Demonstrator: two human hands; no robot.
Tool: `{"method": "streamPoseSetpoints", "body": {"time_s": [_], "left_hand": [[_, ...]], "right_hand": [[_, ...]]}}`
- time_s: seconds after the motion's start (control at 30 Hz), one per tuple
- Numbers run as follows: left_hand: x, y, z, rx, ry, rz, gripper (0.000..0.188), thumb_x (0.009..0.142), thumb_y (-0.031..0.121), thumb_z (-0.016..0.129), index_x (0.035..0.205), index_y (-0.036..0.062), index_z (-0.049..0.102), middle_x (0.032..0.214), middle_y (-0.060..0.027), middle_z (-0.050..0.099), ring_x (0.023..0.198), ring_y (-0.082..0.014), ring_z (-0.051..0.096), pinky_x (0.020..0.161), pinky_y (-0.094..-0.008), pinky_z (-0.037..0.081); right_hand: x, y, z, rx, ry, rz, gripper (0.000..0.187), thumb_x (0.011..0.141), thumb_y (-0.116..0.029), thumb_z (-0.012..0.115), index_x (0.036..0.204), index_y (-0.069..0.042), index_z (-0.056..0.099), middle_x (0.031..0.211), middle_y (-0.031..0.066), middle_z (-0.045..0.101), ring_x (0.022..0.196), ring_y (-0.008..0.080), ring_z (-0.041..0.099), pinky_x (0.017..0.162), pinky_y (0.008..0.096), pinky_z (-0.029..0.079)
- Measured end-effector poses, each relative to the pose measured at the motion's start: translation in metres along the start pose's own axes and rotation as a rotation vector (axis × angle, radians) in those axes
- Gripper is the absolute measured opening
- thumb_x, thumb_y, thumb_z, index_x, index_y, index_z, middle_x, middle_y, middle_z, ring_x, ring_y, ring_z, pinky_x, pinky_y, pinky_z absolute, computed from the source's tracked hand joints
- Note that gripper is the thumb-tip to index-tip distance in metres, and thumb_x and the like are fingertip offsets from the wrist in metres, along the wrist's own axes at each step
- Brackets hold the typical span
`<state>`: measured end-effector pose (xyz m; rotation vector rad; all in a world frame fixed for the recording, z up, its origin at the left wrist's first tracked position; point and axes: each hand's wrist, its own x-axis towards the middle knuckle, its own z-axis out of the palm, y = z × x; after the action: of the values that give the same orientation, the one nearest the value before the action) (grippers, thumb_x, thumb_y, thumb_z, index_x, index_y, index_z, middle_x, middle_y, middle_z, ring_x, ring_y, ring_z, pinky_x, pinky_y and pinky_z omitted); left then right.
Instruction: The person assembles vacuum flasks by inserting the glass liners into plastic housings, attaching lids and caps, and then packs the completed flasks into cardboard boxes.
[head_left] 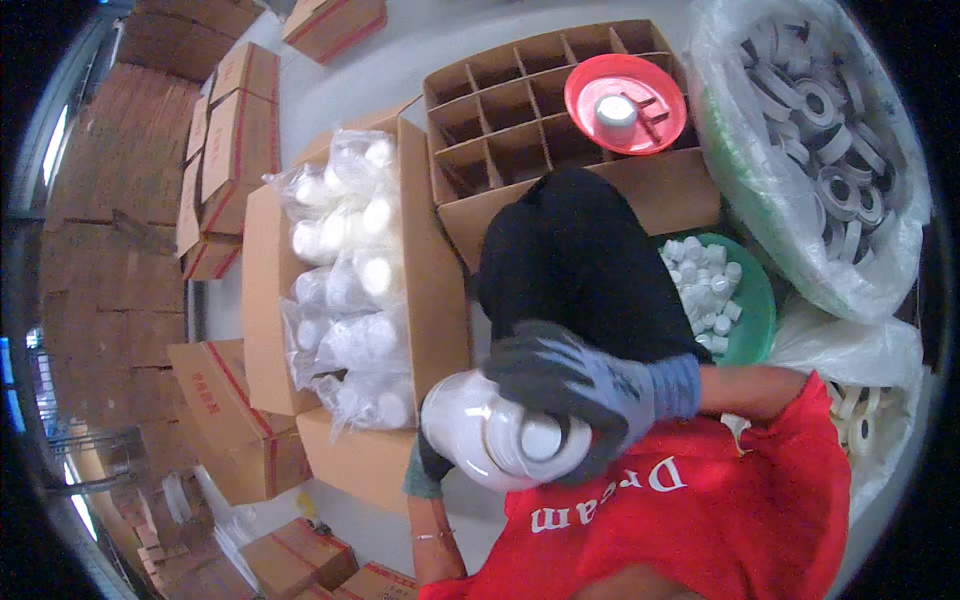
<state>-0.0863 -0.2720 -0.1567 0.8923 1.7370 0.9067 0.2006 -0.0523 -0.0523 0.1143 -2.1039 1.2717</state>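
In front of my red shirt I hold a clear, glossy plastic jar (478,448) with a white round cap (541,437) at its near end. My right hand (580,390), in a grey and black work glove, curls over its upper side. From the lower left, my gloved left hand (430,468) grips the jar; most of its fingers are hidden behind it. Left of the jar, an open carton (436,250) holds several white-topped containers in clear plastic bags (350,240). White caps (705,285) fill a green basin (752,300) beside my dark-trousered leg.
Ahead stands a carton with cardboard dividers (510,63). A red dish (590,80) with a white cup-like piece (616,112) rests on it. At right, a large plastic bag (745,170) holds grey rings (840,190). Stacked cartons (120,270) line the left side.
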Motion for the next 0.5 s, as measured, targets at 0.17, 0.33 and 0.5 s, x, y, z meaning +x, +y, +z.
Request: {"method": "streamPoseSetpoints", "body": {"time_s": [0.17,0.33,0.5], "left_hand": [[0.021,-0.010,0.003,-0.055,0.073,-0.019,0.058,0.086,0.039,0.056,0.132,0.0056,0.042,0.127,-0.0114,0.050,0.115,-0.0232,0.050,0.097,-0.0396,0.042],[0.054,-0.017,0.019,-0.155,0.173,-0.017,0.056,0.084,0.036,0.058,0.128,0.0045,0.045,0.122,-0.0116,0.053,0.110,-0.0224,0.052,0.093,-0.0384,0.043],[0.080,-0.011,0.048,-0.285,0.258,0.007,0.054,0.081,0.033,0.061,0.124,0.0034,0.048,0.117,-0.0119,0.056,0.105,-0.0216,0.055,0.090,-0.0371,0.045]], "right_hand": [[0.051,0.003,-0.022,0.306,0.059,0.042,0.088,0.062,-0.036,0.084,0.132,-0.001,0.042,0.130,0.0165,0.048,0.122,0.0283,0.046,0.103,0.0373,0.036],[0.063,-0.003,-0.040,0.301,0.158,0.016,0.085,0.061,-0.034,0.086,0.129,-0.003,0.044,0.126,0.0146,0.051,0.118,0.0285,0.049,0.101,0.0394,0.037],[0.065,-0.005,-0.051,0.307,0.374,0.046,0.092,0.061,-0.028,0.086,0.134,-0.002,0.038,0.132,0.0128,0.048,0.121,0.0228,0.048,0.103,0.0356,0.036]]}}
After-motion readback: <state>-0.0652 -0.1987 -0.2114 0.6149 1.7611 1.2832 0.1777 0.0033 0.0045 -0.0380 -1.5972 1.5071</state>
